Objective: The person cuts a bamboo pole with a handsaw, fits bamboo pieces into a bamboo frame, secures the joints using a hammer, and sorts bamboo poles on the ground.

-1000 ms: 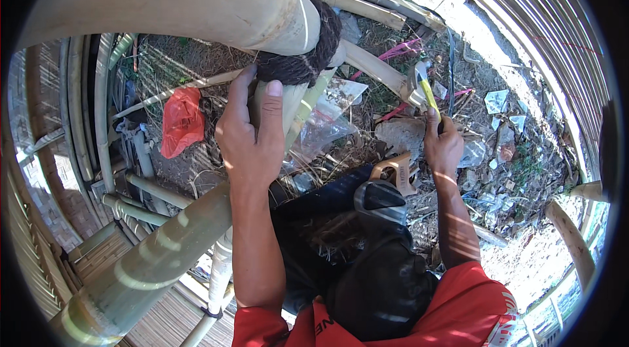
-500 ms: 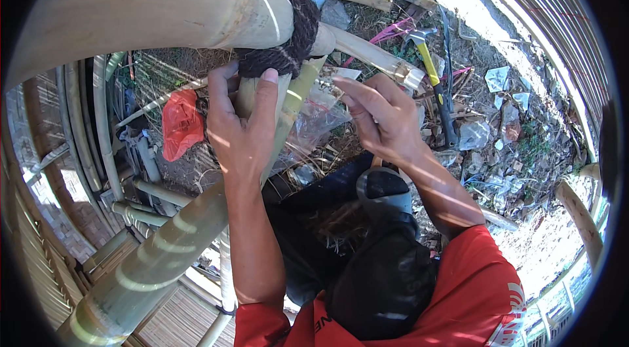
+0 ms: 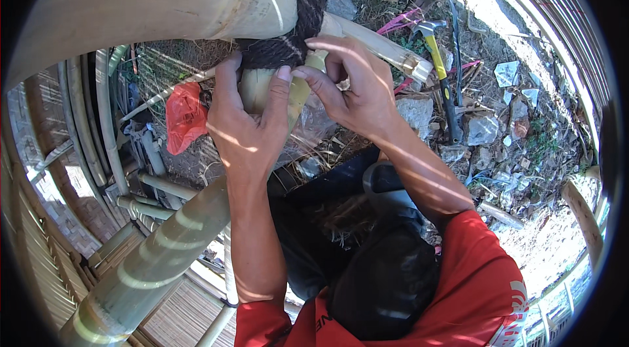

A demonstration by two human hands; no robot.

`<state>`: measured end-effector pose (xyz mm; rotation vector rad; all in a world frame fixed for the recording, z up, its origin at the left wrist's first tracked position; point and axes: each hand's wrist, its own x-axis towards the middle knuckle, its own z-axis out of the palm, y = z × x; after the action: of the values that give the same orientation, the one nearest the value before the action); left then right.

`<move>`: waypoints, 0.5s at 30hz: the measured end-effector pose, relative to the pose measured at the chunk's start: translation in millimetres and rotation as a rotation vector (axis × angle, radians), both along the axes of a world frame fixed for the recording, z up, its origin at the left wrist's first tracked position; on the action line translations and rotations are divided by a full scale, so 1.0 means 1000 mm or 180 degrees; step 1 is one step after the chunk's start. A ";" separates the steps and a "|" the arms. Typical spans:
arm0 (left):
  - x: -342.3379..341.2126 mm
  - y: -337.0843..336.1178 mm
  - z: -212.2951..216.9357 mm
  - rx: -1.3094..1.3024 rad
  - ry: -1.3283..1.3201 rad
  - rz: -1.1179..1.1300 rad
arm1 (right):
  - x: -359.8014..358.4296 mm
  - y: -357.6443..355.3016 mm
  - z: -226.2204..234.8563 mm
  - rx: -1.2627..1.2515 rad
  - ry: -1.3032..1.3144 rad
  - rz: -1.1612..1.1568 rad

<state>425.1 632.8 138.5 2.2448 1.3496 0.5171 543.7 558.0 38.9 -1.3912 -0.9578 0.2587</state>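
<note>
Dark fibre rope lashing [image 3: 278, 51] binds a thick pale bamboo pole [image 3: 164, 0] to a bamboo post [image 3: 255, 90] below it. My left hand [image 3: 246, 121] is closed round the post just under the lashing, with its thumb tip close to the lashing's lower edge. From the right, my right hand [image 3: 357, 88] reaches in with thumb and index finger apart. That index fingertip touches the side of the lashing, while the thumb tip comes close to my left thumb. Its other fingers are curled and partly hidden, and I see nothing held in them.
A yellow-and-black-handled hammer [image 3: 442, 75] lies among stones and debris at the right. Pink plastic strips [image 3: 401, 21] are beside it. A red plastic bag [image 3: 185, 118] sits left of my hands. A thick bamboo pole [image 3: 151, 258] slants across the lower left.
My right hand has moved left and up, from beside the post to the lashing. My left hand keeps its grip beneath the lashing. The view has shifted slightly.
</note>
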 end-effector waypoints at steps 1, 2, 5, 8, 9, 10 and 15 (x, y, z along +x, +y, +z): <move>0.001 -0.001 0.001 0.0036 -0.0011 0.0077 | 0.000 0.004 -0.003 0.0004 0.0020 0.0006; 0.003 -0.002 0.001 0.0069 -0.0033 0.0146 | 0.002 0.009 -0.005 -0.0016 0.0147 -0.0062; 0.003 0.000 -0.004 0.0188 0.0004 0.0163 | 0.006 0.014 -0.007 -0.0057 0.0174 -0.0134; 0.007 0.001 0.001 -0.0124 -0.0153 0.0313 | 0.000 0.020 -0.013 0.0033 -0.0147 -0.0332; 0.009 0.001 0.003 -0.0135 -0.0146 0.0307 | -0.004 0.022 -0.016 0.0222 -0.0272 -0.0470; 0.011 0.000 0.005 -0.0244 -0.0160 0.0406 | -0.006 0.022 -0.018 0.0410 -0.0401 -0.0610; 0.002 0.005 0.001 -0.0556 -0.0494 0.0476 | -0.014 0.023 -0.015 0.0588 -0.0436 -0.0724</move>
<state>427.3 637.9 139.8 1.9338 1.4305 0.5876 529.8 581.3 23.7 -1.3454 -0.9016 -0.0949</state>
